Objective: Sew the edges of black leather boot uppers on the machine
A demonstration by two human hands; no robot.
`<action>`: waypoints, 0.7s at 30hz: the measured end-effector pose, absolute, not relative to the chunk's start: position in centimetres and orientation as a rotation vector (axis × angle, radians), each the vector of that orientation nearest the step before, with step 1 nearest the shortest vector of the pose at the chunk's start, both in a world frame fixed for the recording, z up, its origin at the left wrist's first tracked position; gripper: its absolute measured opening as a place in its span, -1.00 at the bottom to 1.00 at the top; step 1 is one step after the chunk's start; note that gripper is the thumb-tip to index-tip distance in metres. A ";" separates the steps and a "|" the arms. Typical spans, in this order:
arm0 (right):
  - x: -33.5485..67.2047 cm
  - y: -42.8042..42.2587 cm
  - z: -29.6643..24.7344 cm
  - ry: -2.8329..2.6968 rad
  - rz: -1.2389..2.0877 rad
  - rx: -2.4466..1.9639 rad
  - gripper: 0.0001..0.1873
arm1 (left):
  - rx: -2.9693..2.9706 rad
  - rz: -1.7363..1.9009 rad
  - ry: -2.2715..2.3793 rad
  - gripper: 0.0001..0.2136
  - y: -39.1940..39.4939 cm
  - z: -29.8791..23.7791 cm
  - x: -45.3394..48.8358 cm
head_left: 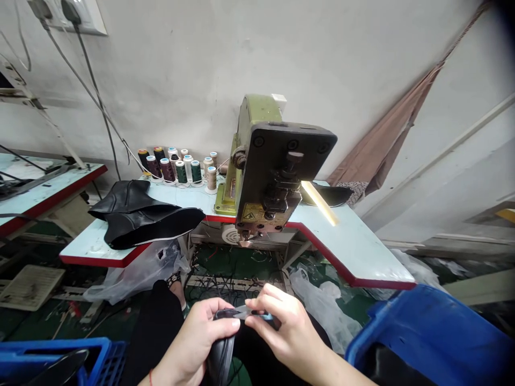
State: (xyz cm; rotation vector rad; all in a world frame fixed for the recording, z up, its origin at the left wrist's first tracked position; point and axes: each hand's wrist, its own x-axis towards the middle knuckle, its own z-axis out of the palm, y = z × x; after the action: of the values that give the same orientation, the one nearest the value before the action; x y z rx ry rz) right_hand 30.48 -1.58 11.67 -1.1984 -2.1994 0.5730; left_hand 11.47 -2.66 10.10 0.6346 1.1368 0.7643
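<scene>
A dark, curved leather piece [220, 348] sits low in the view, above the person's lap, held between both hands. The left hand [197, 338] is wrapped around its upper end with fingers closed on it. The right hand [281, 321] pinches a small metal snipping tool with a blue handle [257, 315], its tip meeting the top of the leather piece.

Beyond the hands stands an olive-green and black post sewing machine [269, 166] on a pale blue worktable edged in red [354, 241], with a lit strip lamp [319, 202] beside its head. A heap of black leather pieces [140, 214] lies on the table's left part, and a cluster of coloured thread spools [181, 166] stands at the back against the grey-white wall [193, 64]. Cables run down from a wall socket [68, 13]. Clear plastic bags [137, 271] hang under the table over a green floor. A blue plastic crate [426, 332] is at the right, another blue crate [56, 359] at the left.
</scene>
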 end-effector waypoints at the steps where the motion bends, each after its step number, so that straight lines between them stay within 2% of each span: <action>1: 30.5 -1.5 11.6 -2.192 0.604 -1.196 -0.90 | 0.609 0.750 1.121 -0.81 -2.6 10.1 11.4; 10: 30.4 -1.4 11.1 -2.115 0.729 -1.185 -0.88 | 0.520 0.721 1.074 -0.77 -2.5 9.7 11.1; 15: 31.3 -0.8 11.5 -1.719 0.978 -1.386 -0.79 | 0.510 0.735 1.098 -0.75 -2.0 9.5 11.0; 17: 31.8 -0.7 11.7 -1.742 1.125 -1.442 -0.62 | 0.562 0.764 1.124 -0.75 -1.9 9.3 10.9; 18: 32.1 -0.7 11.8 -1.804 1.198 -1.468 -0.61 | 0.590 0.782 1.118 -0.74 -1.9 9.2 10.9; 21: 33.0 -0.5 11.7 -1.853 1.289 -1.555 -0.87 | 0.565 0.882 1.030 -0.60 -2.3 7.9 10.6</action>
State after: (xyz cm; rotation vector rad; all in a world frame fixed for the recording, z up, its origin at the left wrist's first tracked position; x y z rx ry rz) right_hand 33.03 -0.48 11.74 -1.5551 -1.8531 1.2886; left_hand 10.56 -2.27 7.93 0.5651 1.0303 0.8819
